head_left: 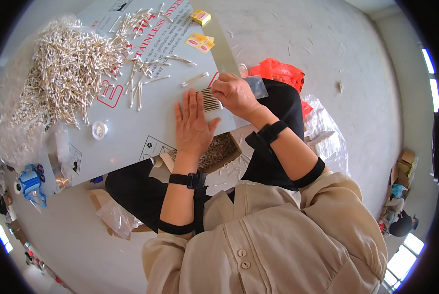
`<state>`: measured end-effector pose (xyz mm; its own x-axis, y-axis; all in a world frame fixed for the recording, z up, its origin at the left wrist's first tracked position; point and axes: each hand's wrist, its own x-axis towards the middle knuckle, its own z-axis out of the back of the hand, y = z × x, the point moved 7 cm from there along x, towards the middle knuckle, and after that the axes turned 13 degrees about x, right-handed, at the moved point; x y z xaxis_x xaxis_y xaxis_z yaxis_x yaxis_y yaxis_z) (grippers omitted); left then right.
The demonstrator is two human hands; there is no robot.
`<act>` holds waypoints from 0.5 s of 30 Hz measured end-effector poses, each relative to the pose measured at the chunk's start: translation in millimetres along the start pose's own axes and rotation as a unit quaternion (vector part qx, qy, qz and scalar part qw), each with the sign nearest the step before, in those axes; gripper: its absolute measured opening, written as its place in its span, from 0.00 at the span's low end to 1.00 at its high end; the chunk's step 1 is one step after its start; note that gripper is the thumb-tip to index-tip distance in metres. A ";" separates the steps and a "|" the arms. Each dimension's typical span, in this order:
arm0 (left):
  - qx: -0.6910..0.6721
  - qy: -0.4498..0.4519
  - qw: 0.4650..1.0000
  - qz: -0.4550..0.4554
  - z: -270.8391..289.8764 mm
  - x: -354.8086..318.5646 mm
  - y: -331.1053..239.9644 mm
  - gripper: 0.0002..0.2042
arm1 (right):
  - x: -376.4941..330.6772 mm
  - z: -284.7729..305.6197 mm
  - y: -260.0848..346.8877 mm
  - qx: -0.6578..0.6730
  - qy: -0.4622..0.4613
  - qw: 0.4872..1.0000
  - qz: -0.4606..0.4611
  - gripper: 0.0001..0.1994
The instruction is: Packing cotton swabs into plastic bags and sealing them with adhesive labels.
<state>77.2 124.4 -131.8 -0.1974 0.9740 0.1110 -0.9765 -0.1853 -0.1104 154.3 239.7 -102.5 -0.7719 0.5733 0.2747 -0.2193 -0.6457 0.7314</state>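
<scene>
A row of cotton swabs, laid side by side, lies on the table between my hands. My left hand rests flat, its fingers stretched out and their tips against the left end of the row. At the row's right end, my right hand has its fingers curled and pressed together. Whatever they pinch is hidden. A small clear plastic bag sticks out beyond that hand, at the table's edge. Just past the row lie a few loose swabs.
A large heap of cotton swabs in clear plastic fills the table's left. Nearby are a small white dish, a yellow box and yellow cards. Below the table edge sits a cardboard box of thin brown pieces. A red bag lies right.
</scene>
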 end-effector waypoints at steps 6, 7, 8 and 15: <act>-0.019 -0.016 1.000 0.003 1.9 -0.6 -1.7 0.39 | 4.6 -16.3 0.5 -0.098 0.026 0.995 0.003 0.02; -0.020 -0.015 1.000 0.006 1.8 -0.5 -1.4 0.39 | 4.5 -18.4 -0.4 -0.098 0.029 0.995 0.003 0.02; -0.020 -0.019 1.000 0.003 2.3 -0.3 -1.7 0.39 | 4.7 -20.5 -0.9 -0.122 0.034 0.992 0.009 0.03; -0.002 -0.032 0.999 -0.001 2.9 0.1 -0.6 0.40 | 17.0 0.9 -13.3 0.019 -0.021 0.988 -0.150 0.06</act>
<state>77.5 124.3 -128.9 -0.2015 0.9638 0.1748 -0.9764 -0.1836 -0.1133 144.6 258.5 -107.1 -0.6505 0.7565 0.0674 -0.4102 -0.4247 0.8071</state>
